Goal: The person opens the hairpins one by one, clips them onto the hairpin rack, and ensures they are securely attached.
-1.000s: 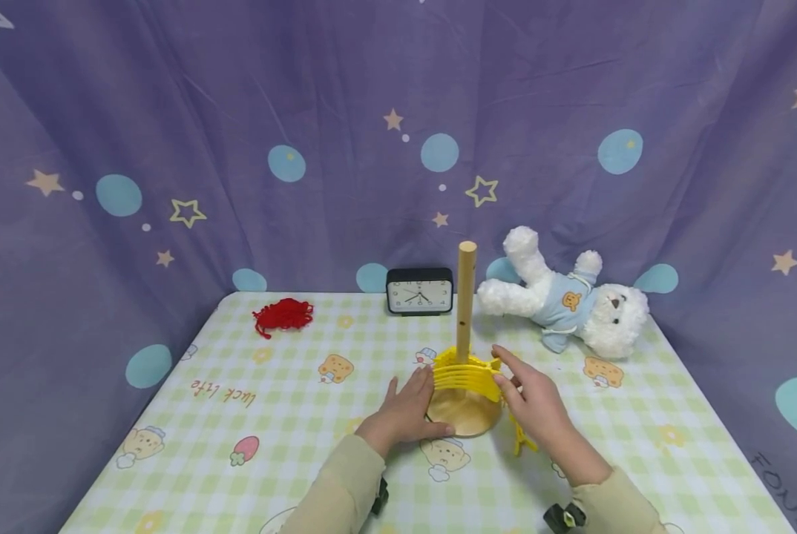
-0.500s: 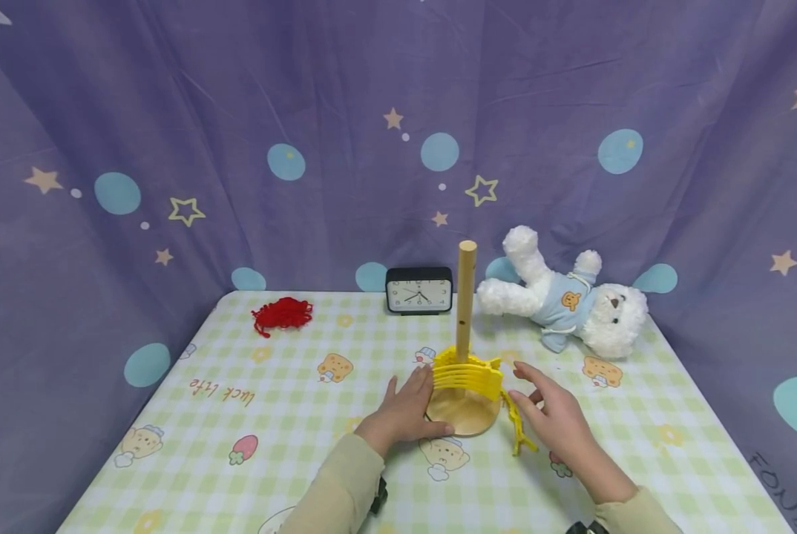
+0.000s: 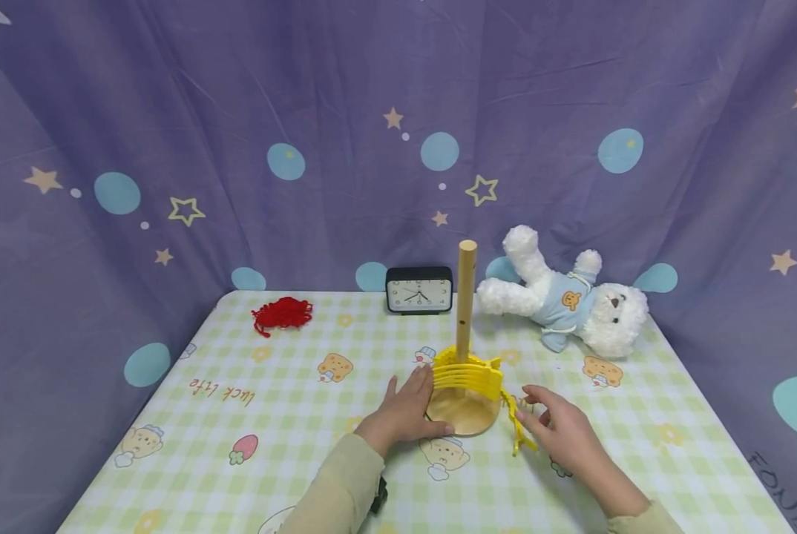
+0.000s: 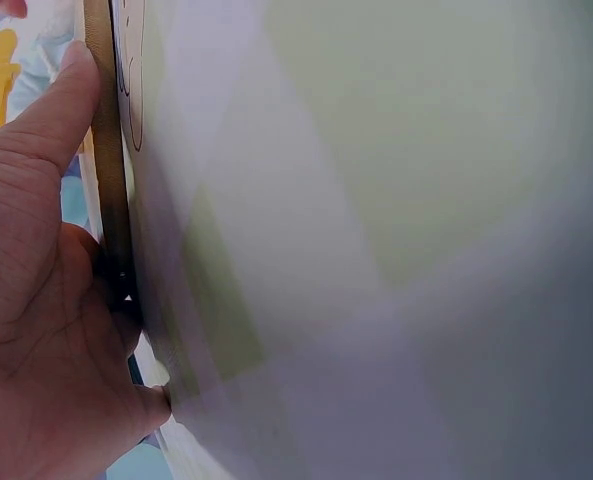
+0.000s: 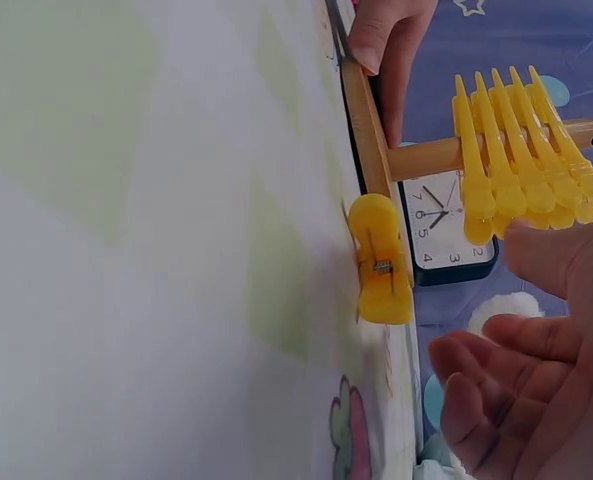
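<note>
A wooden stand has an upright post (image 3: 464,304) on a round base (image 3: 458,411). Several yellow clips (image 3: 468,378) sit in a stack around the lower post, long tips side by side in the right wrist view. My left hand (image 3: 407,411) holds the base at its left and front, thumb along the front rim. To the right of the base lies another yellow clip (image 5: 384,258) on the table, its metal spring visible. My right hand (image 3: 565,437) is beside this clip, thumb close to it and fingers loosely bent; no grip on it shows.
Behind the stand is a black-framed clock (image 3: 419,291). A white teddy bear (image 3: 565,297) in a blue top lies at the back right, and red yarn (image 3: 283,314) at the back left. A checked cloth (image 3: 225,475) covers the table; a purple curtain (image 3: 345,96) hangs behind.
My right hand has let go of the clip stack, drawn back to the right and lowered toward the loose clip. My left hand has stayed on the base.
</note>
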A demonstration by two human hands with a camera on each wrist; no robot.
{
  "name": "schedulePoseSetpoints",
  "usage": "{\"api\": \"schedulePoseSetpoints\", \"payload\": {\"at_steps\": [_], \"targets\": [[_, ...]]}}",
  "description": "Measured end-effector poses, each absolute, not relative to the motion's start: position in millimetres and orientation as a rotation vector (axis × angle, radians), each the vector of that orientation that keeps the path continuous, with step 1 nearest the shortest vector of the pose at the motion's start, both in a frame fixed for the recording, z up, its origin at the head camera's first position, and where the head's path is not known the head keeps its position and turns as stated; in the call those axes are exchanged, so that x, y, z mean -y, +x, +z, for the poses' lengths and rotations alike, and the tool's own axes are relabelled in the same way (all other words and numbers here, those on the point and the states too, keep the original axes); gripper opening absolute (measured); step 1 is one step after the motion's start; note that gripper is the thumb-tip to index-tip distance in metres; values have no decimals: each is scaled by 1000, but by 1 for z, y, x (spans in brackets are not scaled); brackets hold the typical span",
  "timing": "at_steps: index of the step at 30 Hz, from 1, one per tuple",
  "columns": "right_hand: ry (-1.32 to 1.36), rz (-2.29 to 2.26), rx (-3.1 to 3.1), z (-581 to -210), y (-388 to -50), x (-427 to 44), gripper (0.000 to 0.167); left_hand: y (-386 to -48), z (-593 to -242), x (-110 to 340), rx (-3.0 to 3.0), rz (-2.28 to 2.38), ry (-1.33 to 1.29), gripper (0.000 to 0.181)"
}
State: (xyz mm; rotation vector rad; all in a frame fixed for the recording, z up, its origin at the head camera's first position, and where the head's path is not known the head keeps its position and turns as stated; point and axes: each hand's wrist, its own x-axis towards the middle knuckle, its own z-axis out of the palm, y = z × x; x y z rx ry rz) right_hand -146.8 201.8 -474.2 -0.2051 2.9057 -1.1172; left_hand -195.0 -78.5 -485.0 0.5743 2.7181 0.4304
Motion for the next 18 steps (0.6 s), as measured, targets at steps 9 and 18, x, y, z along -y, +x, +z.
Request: {"api": "schedulePoseSetpoints", "payload": {"at_steps": [9,18], "targets": [[-146,-931,-2893,-481,-144,-201,42,-196,-485,79,-2712,428,565,107],[-151,-823,-2900,-484,-140,-198,49,-195,-484,79,-2716,412,578,107]]}}
